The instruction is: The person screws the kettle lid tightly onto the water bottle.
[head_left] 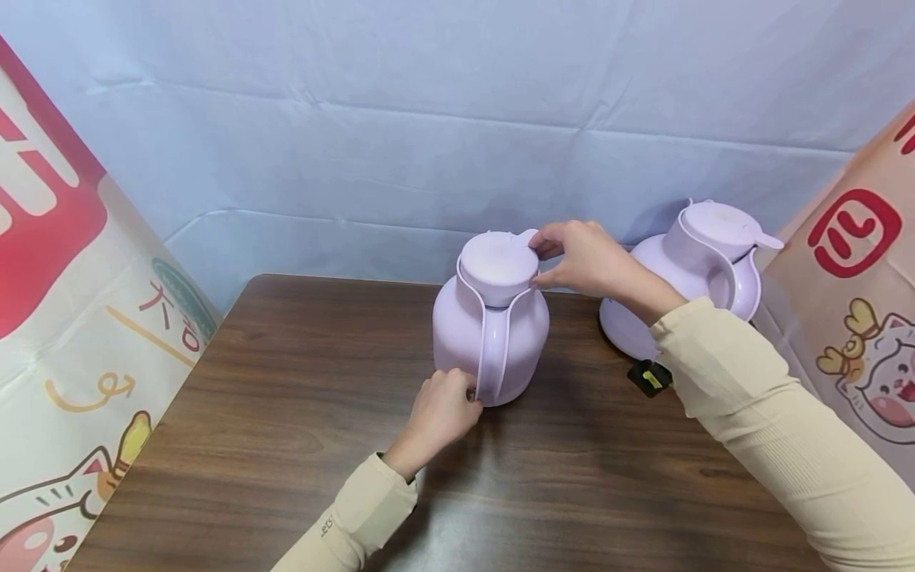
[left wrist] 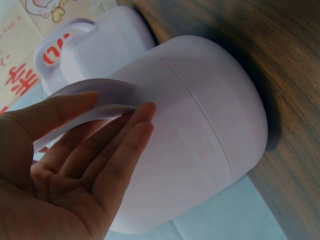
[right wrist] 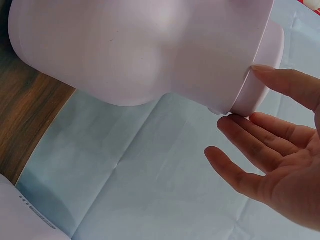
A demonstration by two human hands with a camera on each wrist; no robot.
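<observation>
A light purple thermos jug (head_left: 457, 334) stands upright on the wooden table. At the lower end of its handle (head_left: 493, 349), my left hand (head_left: 445, 405) holds on. In the left wrist view the thumb lies on one side of the handle and the fingers on the other. My right hand (head_left: 582, 258) is at the jug's round lid (head_left: 499, 260), whose small tab (head_left: 525, 237) points to the back right. Thumb and fingers of that hand pinch the lid's edge in the right wrist view, with the little finger apart from it.
A second light purple thermos jug (head_left: 661, 266) stands at the table's back right, partly behind the right forearm. In front of it lies a small black item (head_left: 650, 378) with a yellow mark. A pale blue cloth (head_left: 372, 143) hangs behind the table (head_left: 322, 357), with printed sheets at both sides.
</observation>
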